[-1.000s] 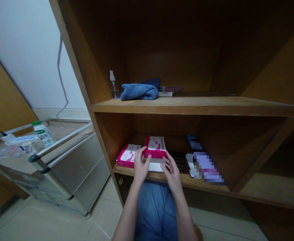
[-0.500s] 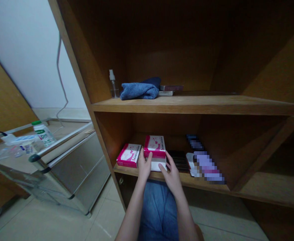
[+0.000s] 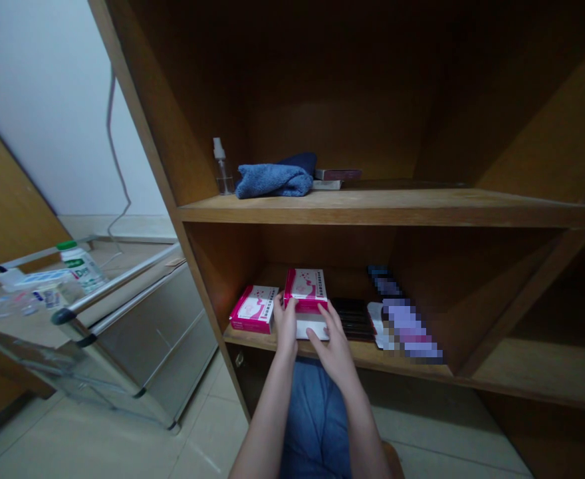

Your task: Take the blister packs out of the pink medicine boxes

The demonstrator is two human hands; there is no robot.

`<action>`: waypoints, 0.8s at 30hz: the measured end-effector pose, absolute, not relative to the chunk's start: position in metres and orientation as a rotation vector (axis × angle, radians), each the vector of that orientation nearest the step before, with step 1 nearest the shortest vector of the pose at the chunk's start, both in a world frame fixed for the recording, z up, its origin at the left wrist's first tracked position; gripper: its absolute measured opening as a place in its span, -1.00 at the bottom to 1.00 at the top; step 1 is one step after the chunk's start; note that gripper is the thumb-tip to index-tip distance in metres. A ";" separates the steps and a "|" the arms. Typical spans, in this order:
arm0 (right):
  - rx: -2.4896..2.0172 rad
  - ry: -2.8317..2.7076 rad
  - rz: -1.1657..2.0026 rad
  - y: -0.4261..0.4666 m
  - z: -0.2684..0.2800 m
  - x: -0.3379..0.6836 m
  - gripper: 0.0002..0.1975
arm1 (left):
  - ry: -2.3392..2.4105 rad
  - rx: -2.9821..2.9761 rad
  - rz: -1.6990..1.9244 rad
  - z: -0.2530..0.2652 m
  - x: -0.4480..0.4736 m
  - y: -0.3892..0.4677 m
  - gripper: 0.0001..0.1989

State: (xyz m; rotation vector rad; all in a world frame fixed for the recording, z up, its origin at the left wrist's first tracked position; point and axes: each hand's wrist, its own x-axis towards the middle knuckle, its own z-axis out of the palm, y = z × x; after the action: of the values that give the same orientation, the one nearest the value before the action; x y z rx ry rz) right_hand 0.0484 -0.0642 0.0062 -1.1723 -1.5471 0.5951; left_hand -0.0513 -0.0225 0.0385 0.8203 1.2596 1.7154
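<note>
A pink-and-white cardboard box (image 3: 306,285) sits between my hands on the lower shelf, above a plain white box (image 3: 312,326). My left hand (image 3: 286,326) has its fingers at the left front corner of the pink-and-white box, thumb against its front face. On the opposite corner, the fingers of my right hand (image 3: 333,346) touch the same box; the right thumb is spread down over the white box. Another matching pink box (image 3: 255,307) lies flat just left of my left hand. My fingers partly cover the white box's sides.
Dark flat items (image 3: 355,318) and a blurred-out purple item (image 3: 412,327) lie to the right. Above, the upper shelf (image 3: 397,207) holds a spray bottle (image 3: 223,169) and blue towel (image 3: 275,181). A metal-railed cart (image 3: 116,299) with a green-capped bottle (image 3: 80,266) stands left.
The view has shifted slightly. My right hand has moved in a little to the left, its fingers closing nearer the box's front corner. The boxes stay in place on the shelf.
</note>
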 end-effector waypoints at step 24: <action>-1.265 -1.599 0.438 -0.065 0.011 0.041 -0.40 | 1.392 1.090 1.691 0.015 -0.060 -0.020 -0.56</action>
State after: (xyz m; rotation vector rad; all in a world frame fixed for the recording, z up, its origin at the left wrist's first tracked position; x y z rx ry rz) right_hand 0.0413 -0.0650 0.0110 -1.2653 -1.5986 0.4377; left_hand -0.0597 -0.0204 0.0152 1.0899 1.3918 1.6908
